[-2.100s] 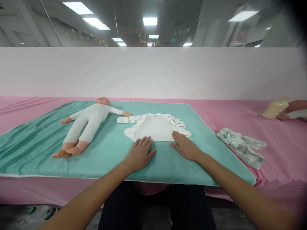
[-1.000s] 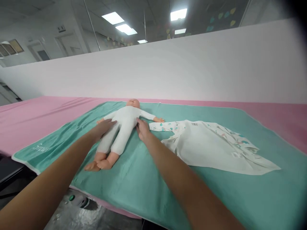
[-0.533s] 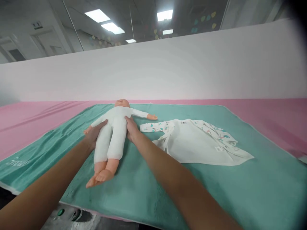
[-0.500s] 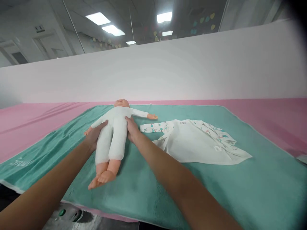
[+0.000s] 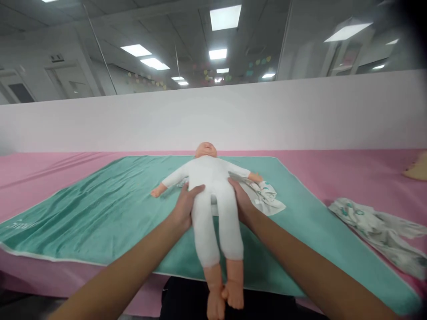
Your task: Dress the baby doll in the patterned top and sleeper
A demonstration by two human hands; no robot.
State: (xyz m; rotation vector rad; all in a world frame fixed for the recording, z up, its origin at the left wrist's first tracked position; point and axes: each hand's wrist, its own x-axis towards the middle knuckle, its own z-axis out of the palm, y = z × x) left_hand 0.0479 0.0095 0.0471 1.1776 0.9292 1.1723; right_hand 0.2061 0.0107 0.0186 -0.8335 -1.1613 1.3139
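A baby doll (image 5: 209, 178) with a white cloth body lies face up, its head toward the wall and its feet toward me. My left hand (image 5: 187, 202) grips its hip on the left, thumb over the front. On the opposite hip, my right hand (image 5: 239, 199) holds it the same way, with most fingers hidden behind the body. Beneath the doll is a white baby shirt (image 5: 271, 205) with patterned sleeves, largely covered by it. The doll's lower legs and bare feet hang past the near edge of the green towel (image 5: 116, 222).
The towel is spread over a pink surface (image 5: 310, 178). Crumpled patterned baby clothing (image 5: 376, 231) lies at the right. Part of a beige object (image 5: 416, 168) shows at the far right edge. A white wall (image 5: 213, 118) with glass above stands behind.
Both hands have carried the doll to the right, from beside the white shirt to over it. The view has turned right, bringing the crumpled clothing into sight.
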